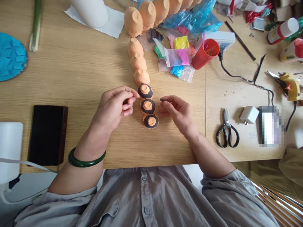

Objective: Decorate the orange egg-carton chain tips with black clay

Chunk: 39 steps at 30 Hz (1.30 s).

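Observation:
A row of orange clay-like cups [138,62] runs down the wooden table in front of me, a single file with textured sides. The three nearest me bear black rings [148,106] around raised orange centres. My left hand [116,105] is at the row's left, thumb and forefinger pinched together at the edge of the farthest black ring; anything between the tips is too small to see. On the right side, my right hand [177,113] pinches a small black bit of clay [162,100], just apart from the row.
Bags of coloured clay [181,42], a red cup of thin sticks [204,55] and larger orange pieces [133,22] lie farther back. Scissors [226,129], a charger plug [249,114] and a yellow glue gun [290,85] are right. A black phone [48,135] lies left.

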Motion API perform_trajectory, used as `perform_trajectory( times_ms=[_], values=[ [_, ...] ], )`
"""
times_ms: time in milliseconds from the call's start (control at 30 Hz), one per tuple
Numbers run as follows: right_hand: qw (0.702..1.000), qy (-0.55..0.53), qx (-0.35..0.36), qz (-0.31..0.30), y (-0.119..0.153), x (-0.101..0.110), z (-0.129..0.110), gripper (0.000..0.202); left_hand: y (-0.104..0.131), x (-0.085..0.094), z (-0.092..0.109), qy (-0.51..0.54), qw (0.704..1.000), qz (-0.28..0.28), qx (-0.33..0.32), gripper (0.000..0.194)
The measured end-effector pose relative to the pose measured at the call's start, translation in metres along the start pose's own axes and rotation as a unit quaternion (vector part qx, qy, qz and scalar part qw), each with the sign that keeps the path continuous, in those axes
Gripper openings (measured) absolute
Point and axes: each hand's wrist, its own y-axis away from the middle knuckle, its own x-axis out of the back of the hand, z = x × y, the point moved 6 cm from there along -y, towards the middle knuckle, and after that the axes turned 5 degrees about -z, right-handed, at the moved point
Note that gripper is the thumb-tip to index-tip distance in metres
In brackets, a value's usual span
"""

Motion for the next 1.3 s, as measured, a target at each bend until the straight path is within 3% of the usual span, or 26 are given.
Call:
perform_trajectory(
  times_ms=[100,200,400,733,900,1133,1300],
  values=[
    [1.0,0.014,0.006,0.002,-0.001,0.0,0.01,0.039,0.0,0.007,-0.002,-0.249,0.968,-0.04,0.015,0.049],
    [1.0,0.009,0.014,-0.015,-0.002,-0.003,0.017,0.038,0.002,0.007,-0.012,-0.324,0.94,-0.091,0.046,0.069],
    [0.999,-0.009,0.035,-0.016,0.0,0.0,0.006,0.036,0.002,-0.002,-0.014,-0.22,0.972,-0.083,-0.007,0.058],
    [0.995,0.024,0.093,0.028,0.005,-0.005,0.007,0.043,0.007,-0.022,-0.015,-0.158,0.982,-0.093,0.038,0.033],
    [0.994,0.016,0.103,0.026,0.002,-0.004,0.016,0.038,0.009,-0.031,-0.016,-0.114,0.987,-0.108,0.031,0.036],
    [0.981,0.054,0.183,0.03,-0.002,-0.002,0.009,0.044,0.011,-0.045,-0.022,0.011,0.981,-0.166,0.096,0.06],
    [0.972,0.067,0.225,-0.011,0.009,-0.015,-0.004,0.037,0.01,-0.051,-0.026,0.093,0.981,-0.146,0.083,0.055]
  ],
)
